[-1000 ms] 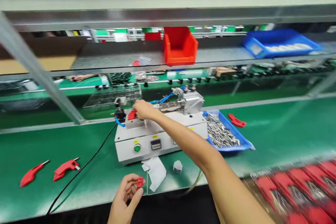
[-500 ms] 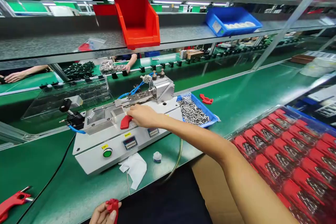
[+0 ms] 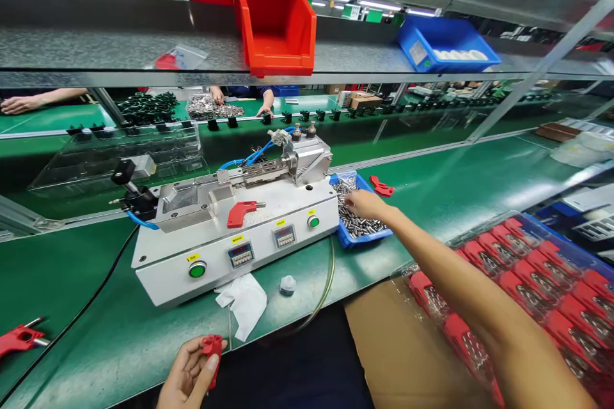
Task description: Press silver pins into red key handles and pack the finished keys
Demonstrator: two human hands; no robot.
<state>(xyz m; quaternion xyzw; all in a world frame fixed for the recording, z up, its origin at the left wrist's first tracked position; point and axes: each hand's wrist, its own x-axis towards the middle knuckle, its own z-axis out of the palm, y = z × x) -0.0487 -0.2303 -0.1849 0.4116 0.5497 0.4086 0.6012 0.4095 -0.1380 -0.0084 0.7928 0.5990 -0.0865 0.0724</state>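
Nearest, the left hand (image 3: 189,374) pinches a red piece (image 3: 213,350) between thumb and fingers; it looks light and stiff, best held by its sides. Beyond, a red handle (image 3: 238,213) lies on the white machine (image 3: 261,258), its broad end graspable. The right hand (image 3: 368,204) dips among metal pins (image 3: 359,226), probably slippery, in the blue tray (image 3: 367,241); its grip cannot be told.

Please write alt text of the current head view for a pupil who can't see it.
A person's right hand reaches into a blue tray of small metal pieces while the left hand holds a red part. Another red piece lies on a white machine.
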